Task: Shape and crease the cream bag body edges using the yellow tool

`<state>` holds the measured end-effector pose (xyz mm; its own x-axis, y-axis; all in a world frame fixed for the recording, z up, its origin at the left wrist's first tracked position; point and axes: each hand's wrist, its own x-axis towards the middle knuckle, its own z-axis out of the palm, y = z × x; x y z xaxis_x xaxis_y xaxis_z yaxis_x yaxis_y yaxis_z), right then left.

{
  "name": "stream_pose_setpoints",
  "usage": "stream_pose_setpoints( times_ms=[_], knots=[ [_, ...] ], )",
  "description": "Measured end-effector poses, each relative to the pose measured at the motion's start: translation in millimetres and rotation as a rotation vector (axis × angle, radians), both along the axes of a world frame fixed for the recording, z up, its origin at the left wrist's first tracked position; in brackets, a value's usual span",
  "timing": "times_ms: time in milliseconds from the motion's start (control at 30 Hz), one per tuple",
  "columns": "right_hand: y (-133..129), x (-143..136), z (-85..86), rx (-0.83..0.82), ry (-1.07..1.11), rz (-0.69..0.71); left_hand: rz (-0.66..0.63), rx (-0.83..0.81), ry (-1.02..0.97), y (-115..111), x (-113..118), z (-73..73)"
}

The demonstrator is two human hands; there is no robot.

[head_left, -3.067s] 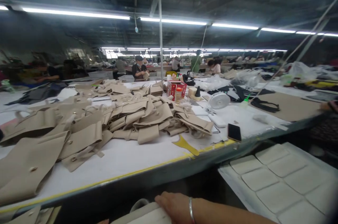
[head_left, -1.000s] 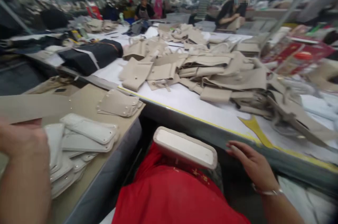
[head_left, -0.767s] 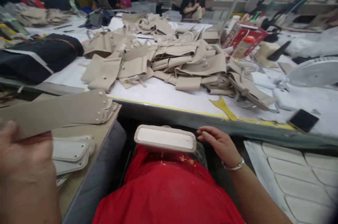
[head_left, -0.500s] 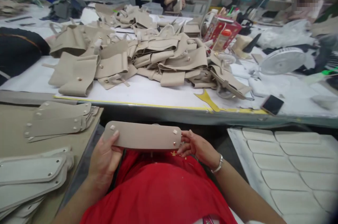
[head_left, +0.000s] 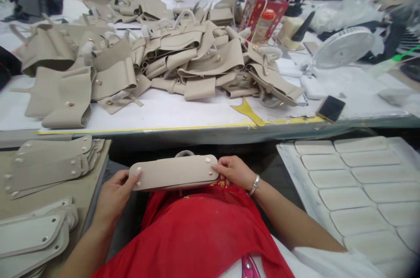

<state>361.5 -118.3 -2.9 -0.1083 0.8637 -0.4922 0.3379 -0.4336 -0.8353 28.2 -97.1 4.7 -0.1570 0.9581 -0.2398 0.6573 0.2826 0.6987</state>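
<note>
A long beige leather-like panel [head_left: 173, 174] with rounded ends is held level above my lap. Small pale tabs and a gold-coloured stud show near its ends. My left hand [head_left: 113, 192] grips the left end, thumb on top and fingers behind. At the right end my right hand [head_left: 238, 173] pinches the edge between thumb and fingers. Behind the panel a pale loop [head_left: 184, 153] sticks up; what it belongs to is mostly hidden.
Beige bag pieces [head_left: 157, 59] lie heaped on the white table, near a yellow piece [head_left: 248, 112], a phone [head_left: 331, 108] and a fan [head_left: 343, 46]. To my left are stacked panels [head_left: 49, 164]; to my right, a board [head_left: 285, 155] carries rows of pale pieces.
My right hand has closed on the panel's right end, where its fingers were loose before. The panel is slightly tilted now, its right end higher. The camera view has shifted.
</note>
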Motion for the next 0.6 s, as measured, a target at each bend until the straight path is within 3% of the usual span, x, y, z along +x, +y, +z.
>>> stream_pose_setpoints(
  times_ms=[200,400,600],
  knots=[
    [4,5,-1.1,-0.034,-0.07,0.015,-0.092,-0.051,0.05,13,0,-3.8],
    [2,6,-2.2,-0.103,0.089,-0.035,0.068,-0.206,-0.427,13,0,-3.2],
    [1,7,5.4,-0.082,0.203,-0.072,0.19,-0.295,-0.625,13,1,5.0]
  ],
)
